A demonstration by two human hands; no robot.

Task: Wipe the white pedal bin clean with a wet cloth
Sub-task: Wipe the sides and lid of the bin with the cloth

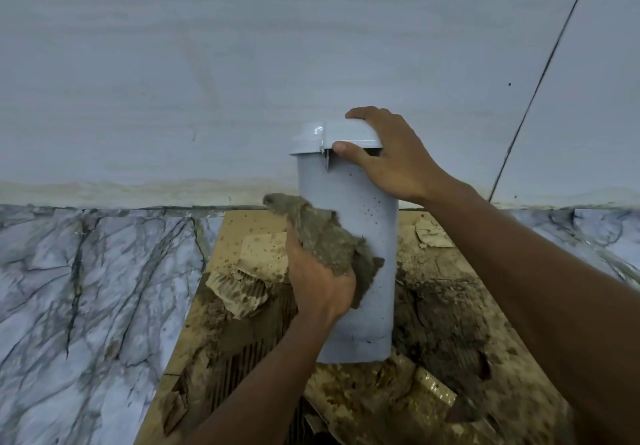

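White pedal bin [349, 271]: upright, lid toward wall [173, 63]. My right hand [388, 157] grips lid; left hand [318, 281] clutches muddy cloth [325, 236] against side. Soiled cardboard [443, 306] beneath.

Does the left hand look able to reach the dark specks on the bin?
Probably yes: the left hand holds the cloth against the bin right beside the specks, with nothing between.

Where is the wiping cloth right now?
In the head view, the cloth sits near the centre, gripped by the left hand and pressed against the left side of the white pedal bin.
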